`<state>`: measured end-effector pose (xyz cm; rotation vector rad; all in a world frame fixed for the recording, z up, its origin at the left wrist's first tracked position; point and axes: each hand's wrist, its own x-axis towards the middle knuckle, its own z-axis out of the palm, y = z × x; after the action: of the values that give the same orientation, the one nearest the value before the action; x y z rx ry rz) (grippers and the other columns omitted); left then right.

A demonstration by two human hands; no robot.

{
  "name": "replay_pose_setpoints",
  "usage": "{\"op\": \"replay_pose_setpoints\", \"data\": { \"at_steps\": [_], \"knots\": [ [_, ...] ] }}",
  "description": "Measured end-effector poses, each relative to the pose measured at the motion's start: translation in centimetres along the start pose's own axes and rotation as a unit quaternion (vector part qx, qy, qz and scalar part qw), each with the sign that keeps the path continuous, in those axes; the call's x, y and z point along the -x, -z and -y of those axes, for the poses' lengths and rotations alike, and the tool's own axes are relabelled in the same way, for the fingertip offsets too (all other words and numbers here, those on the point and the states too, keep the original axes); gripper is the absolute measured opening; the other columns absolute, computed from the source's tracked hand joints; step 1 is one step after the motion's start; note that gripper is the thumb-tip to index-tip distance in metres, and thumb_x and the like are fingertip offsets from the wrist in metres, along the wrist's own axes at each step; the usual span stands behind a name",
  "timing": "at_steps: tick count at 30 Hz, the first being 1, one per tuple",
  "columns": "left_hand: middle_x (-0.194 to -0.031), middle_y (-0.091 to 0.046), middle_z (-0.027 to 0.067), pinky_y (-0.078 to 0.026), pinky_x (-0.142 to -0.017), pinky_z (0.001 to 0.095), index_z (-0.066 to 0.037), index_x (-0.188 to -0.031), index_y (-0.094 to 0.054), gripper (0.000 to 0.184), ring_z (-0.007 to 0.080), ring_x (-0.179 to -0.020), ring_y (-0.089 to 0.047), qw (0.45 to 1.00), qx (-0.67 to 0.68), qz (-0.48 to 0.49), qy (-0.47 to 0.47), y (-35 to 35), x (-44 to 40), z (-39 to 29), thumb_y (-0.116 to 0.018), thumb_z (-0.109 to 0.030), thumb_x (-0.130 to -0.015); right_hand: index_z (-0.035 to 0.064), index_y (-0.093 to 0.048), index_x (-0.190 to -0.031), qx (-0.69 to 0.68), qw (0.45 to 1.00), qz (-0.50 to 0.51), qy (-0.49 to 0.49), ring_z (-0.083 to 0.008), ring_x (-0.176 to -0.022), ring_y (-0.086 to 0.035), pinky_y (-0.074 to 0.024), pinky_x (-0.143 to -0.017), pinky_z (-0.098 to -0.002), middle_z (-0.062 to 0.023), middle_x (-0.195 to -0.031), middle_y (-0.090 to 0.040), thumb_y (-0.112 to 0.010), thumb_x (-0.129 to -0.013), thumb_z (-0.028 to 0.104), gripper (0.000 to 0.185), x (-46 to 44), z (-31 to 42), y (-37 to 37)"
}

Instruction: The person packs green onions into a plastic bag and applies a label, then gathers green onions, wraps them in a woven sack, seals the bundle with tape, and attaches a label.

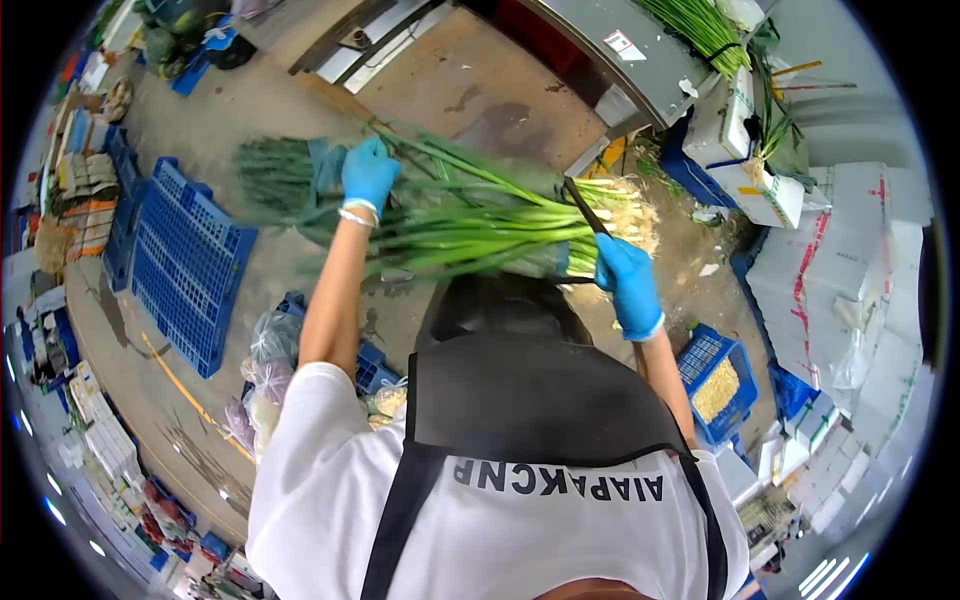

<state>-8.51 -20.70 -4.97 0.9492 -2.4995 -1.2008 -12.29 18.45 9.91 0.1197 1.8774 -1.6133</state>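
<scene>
A big bundle of scallions (470, 228) lies crosswise in front of me. Its pale, rooty ends (635, 215) point right, and the dark green leaves (275, 175) spread left, blurred. My left hand (370, 175), in a blue glove, is closed among the leaves, its fingertips partly hidden. Beside it shows a strip of teal wrap (325, 165). My right hand (628, 285), also blue-gloved, is closed at the root end, around a dark narrow bar or strip (583, 203) lying across the stalks; its exact kind is unclear. Another teal wrap (550, 260) shows low on the bundle.
A blue pallet (190, 260) leans at the left near plastic bags (270, 370). At the right are a blue crate (720, 385) with pale bits and white foam boxes (770, 190). A metal table (625, 70) at the back holds more scallions (700, 30).
</scene>
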Motion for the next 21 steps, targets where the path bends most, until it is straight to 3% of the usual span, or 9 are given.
{"op": "replay_pose_setpoints", "data": {
  "at_steps": [3, 7, 11, 14, 15, 17, 19, 21],
  "knots": [
    [-0.064, -0.050, 0.0216, -0.039, -0.055, 0.0451, -0.003, -0.067, -0.050, 0.018, 0.0405, -0.058, -0.044, 0.996, -0.074, 0.048, -0.022, -1.2, -9.7, -1.8, -0.064, -0.014, -0.064, 0.0116, -0.045, -0.059, -0.088, 0.995, -0.009, -0.041, -0.0084, -0.043, -0.031, -0.0251, -0.044, -0.0247, 0.0019, -0.050, -0.037, -0.055, -0.094, 0.026, 0.040, -6.4, 0.9, -2.7],
    [-0.071, -0.056, 0.0214, -0.041, -0.057, 0.0475, -0.005, -0.069, -0.054, 0.010, 0.0424, -0.064, -0.051, 0.982, -0.161, 0.051, -0.089, -5.6, -20.7, -1.3, -0.059, -0.014, -0.070, 0.0136, -0.043, -0.058, -0.154, 0.980, -0.033, -0.124, -0.0085, -0.039, -0.027, -0.0225, -0.040, -0.0254, 0.0040, -0.049, -0.033, -0.056, -0.094, 0.026, 0.040, -13.8, -0.2, -5.7],
    [-0.081, -0.063, 0.0202, -0.050, -0.070, 0.0485, -0.008, -0.079, -0.062, 0.010, 0.0393, -0.078, -0.061, 0.945, -0.239, 0.083, -0.209, -13.0, -27.7, 4.6, -0.058, -0.014, -0.073, 0.0141, -0.041, -0.058, -0.208, 0.960, -0.058, -0.178, -0.0099, -0.037, -0.025, -0.0208, -0.039, -0.0265, 0.0038, -0.047, -0.028, -0.055, -0.094, 0.027, 0.041, -21.1, -2.8, -7.9],
    [-0.092, -0.063, 0.0200, -0.049, -0.074, 0.0478, -0.008, -0.084, -0.062, 0.012, 0.0390, -0.086, -0.060, 0.957, -0.227, 0.093, -0.158, -14.2, -28.4, 4.2, -0.058, -0.011, -0.073, 0.0152, -0.038, -0.058, -0.298, 0.928, -0.059, -0.216, -0.0115, -0.036, -0.023, -0.0194, -0.039, -0.0284, 0.0027, -0.045, -0.025, -0.052, -0.095, 0.028, 0.042, -24.9, -3.6, -6.6],
    [-0.098, -0.062, 0.0198, -0.048, -0.078, 0.0482, -0.008, -0.086, -0.061, 0.013, 0.0393, -0.093, -0.059, 0.962, -0.224, 0.109, -0.116, -13.7, -28.1, 3.5, -0.059, -0.011, -0.073, 0.0148, -0.041, -0.059, -0.307, 0.927, -0.034, -0.212, -0.0128, -0.037, -0.026, -0.0254, -0.039, -0.0296, 0.0013, -0.045, -0.028, -0.053, -0.095, 0.028, 0.040, -25.7, -4.5, -5.6],
    [-0.113, -0.056, 0.0209, -0.043, -0.088, 0.0500, -0.008, -0.089, -0.059, 0.017, 0.0406, -0.105, -0.053, 0.960, -0.185, -0.039, -0.206, -11.5, -25.3, 1.5, -0.061, -0.012, -0.072, 0.0130, -0.046, -0.065, -0.306, 0.925, -0.079, -0.213, -0.0156, -0.040, -0.037, -0.0371, -0.043, -0.0325, -0.0010, -0.047, -0.036, -0.053, -0.095, 0.027, 0.033, -26.9, -6.1, -5.6],
    [-0.124, -0.049, 0.0225, -0.038, -0.094, 0.0503, -0.005, -0.092, -0.056, 0.023, 0.0403, -0.114, -0.046, 0.963, -0.146, -0.106, -0.201, -9.1, -22.5, -0.8, -0.063, -0.011, -0.071, 0.0104, -0.052, -0.075, -0.346, 0.918, -0.036, -0.190, -0.0200, -0.050, -0.050, -0.0470, -0.053, -0.0354, -0.0048, -0.057, -0.049, -0.055, -0.093, 0.025, 0.024, -28.1, -9.6, -4.4],
    [-0.122, -0.052, 0.0254, -0.040, -0.093, 0.0483, 0.000, -0.101, -0.056, 0.030, 0.0430, -0.110, -0.050, 0.974, -0.075, -0.149, -0.153, -8.2, -18.9, -0.3, -0.062, -0.007, -0.073, 0.0070, -0.055, -0.083, -0.386, 0.901, 0.013, -0.197, -0.0232, -0.064, -0.058, -0.0514, -0.064, -0.0373, -0.0083, -0.071, -0.058, -0.056, -0.092, 0.021, 0.016, -29.1, -11.8, -3.4]
  ]
}}
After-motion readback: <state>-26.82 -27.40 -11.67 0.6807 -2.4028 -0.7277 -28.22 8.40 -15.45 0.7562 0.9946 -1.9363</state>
